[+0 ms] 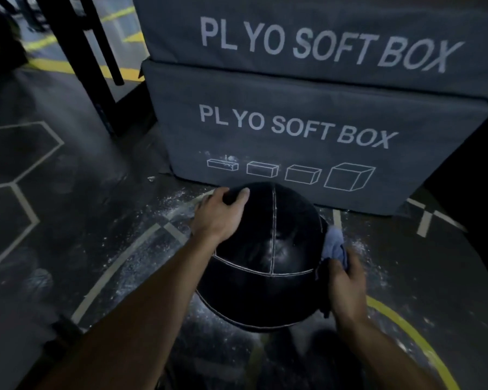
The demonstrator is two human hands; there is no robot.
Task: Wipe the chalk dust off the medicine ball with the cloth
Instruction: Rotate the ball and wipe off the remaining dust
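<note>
Resting on the dark gym floor (76, 209), the black medicine ball (261, 257) sits just in front of the lower plyo soft box (293, 153), which carries a second plyo soft box (307, 38) stacked on top. White stitched seams cross the ball, and a pale smear of chalk dust (279, 250) shows near where the seams meet on its upper face.

On the ball's upper left side lies the left hand (219, 213), palm down, its fingers spread and curving over the far edge of the ball, thumb pressed against the leather. Against the ball's right side the right hand (345, 282) grips a light blue cloth (334, 247), fingers curled round it; the bunched cloth sticks up above the hand and touches the ball's surface. A darker fold of fabric hangs below that hand, beside the ball.

Loose white chalk (172, 206) is scattered over the floor to the left of the ball and also to its right and beneath it. Pale painted lines and a curved yellow line (414, 336) mark the floor around the ball. Left of the boxes and beyond the ball, dark metal rack posts (96, 80) rise from the floor.
</note>
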